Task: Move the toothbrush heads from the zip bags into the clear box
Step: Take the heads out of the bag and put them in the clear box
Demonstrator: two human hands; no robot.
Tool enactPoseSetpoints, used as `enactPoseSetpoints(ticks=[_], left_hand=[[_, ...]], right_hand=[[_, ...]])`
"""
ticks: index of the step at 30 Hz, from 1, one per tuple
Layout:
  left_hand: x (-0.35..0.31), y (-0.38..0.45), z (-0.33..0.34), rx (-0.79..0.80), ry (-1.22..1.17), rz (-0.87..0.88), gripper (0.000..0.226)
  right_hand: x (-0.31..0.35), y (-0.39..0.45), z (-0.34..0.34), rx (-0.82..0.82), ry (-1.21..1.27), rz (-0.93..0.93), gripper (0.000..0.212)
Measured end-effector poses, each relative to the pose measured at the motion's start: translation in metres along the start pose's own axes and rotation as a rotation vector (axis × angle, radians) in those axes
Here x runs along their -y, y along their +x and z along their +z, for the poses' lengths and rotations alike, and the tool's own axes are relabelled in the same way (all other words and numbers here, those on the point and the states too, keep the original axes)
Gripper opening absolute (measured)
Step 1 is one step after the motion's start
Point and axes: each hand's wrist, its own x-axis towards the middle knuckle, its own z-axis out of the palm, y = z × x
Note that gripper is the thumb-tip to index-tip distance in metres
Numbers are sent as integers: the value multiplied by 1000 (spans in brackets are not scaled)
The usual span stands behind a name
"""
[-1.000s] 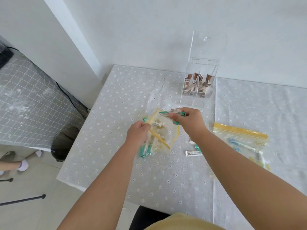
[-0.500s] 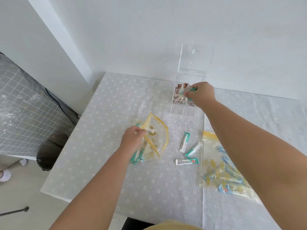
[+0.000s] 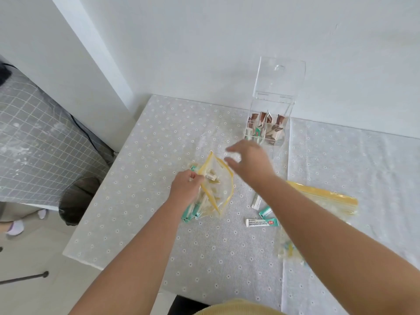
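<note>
the left hand (image 3: 185,189) pinched the yellow zip edge of a zip bag (image 3: 217,189), its grip clamped there and holding the mouth agape above the tabletop (image 3: 159,137); wrapped toothbrush heads (image 3: 190,214) showed inside and at its lower end. the right hand (image 3: 251,163) hovered blurred between that bag and the clear box (image 3: 269,119), fingers spread and holding nothing. the box stood lid-up with packets inside. three loose packets (image 3: 261,222) lay beside a second zip bag (image 3: 322,198)
</note>
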Motion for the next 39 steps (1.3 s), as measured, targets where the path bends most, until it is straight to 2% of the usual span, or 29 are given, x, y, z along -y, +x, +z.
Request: enactPoseSetpoints(ticks=[3, 5, 7, 11, 16, 20, 23, 25, 27, 31, 35, 39], left_hand=[[-3, 0, 1, 1, 2, -1, 24], [-2, 1, 1, 1, 10, 3, 25], [1, 2, 1, 15, 16, 6, 23], [8, 2, -1, 37, 23, 7, 13], [10, 4, -3, 61, 14, 1, 12], [13, 11, -1, 24, 89, 30, 12], [19, 16, 2, -79, 259, -3, 33], [19, 16, 2, -60, 163, -42, 49], [16, 17, 1, -25, 11, -67, 53], [12, 20, -2, 3, -159, -169, 37], [14, 21, 0, 8, -162, -161, 23], [13, 22, 2, 10, -209, -168, 21]], right_hand=[[9, -13, 43, 266, -73, -130, 29], [4, -9, 65, 418, -165, -91, 36], [-5, -1, 77, 488, -213, -15, 37], [-15, 8, 85, 447, -189, 66, 36], [-10, 15, 96, 425, -205, 132, 41], [-10, 16, 100, 364, -149, 198, 27], [-15, 14, 104, 294, -184, 128, 30], [-17, 11, 108, 254, -142, 103, 30], [-19, 8, 110, 232, 16, 143, 24], [-18, 6, 106, 246, 346, 316, 4], [-18, 6, 104, 331, 444, 365, 19], [-20, 9, 106, 359, 551, 455, 20]])
